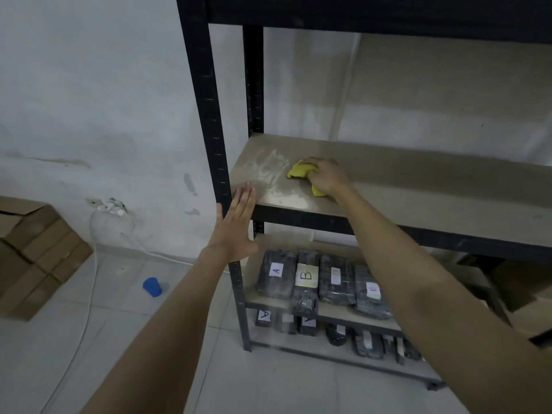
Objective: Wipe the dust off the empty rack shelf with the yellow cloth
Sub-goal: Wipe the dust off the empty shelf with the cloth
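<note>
The empty rack shelf (418, 186) is a pale brown board in a black metal frame, with a whitish dust smear near its left end. My right hand (325, 176) grips the bunched yellow cloth (298, 171) and holds it down on the board just right of the smear. The hand covers most of the cloth. My left hand (236, 222) is flat with straight fingers, resting against the rack's front left post (209, 115) at the shelf's front corner.
Lower shelves carry several dark wrapped packs with lettered labels (304, 276). Stacked cardboard boxes (33, 252) sit on the floor at left. A blue cup (152, 286) lies on the tiles, and a white cable (89, 297) runs down from a wall socket.
</note>
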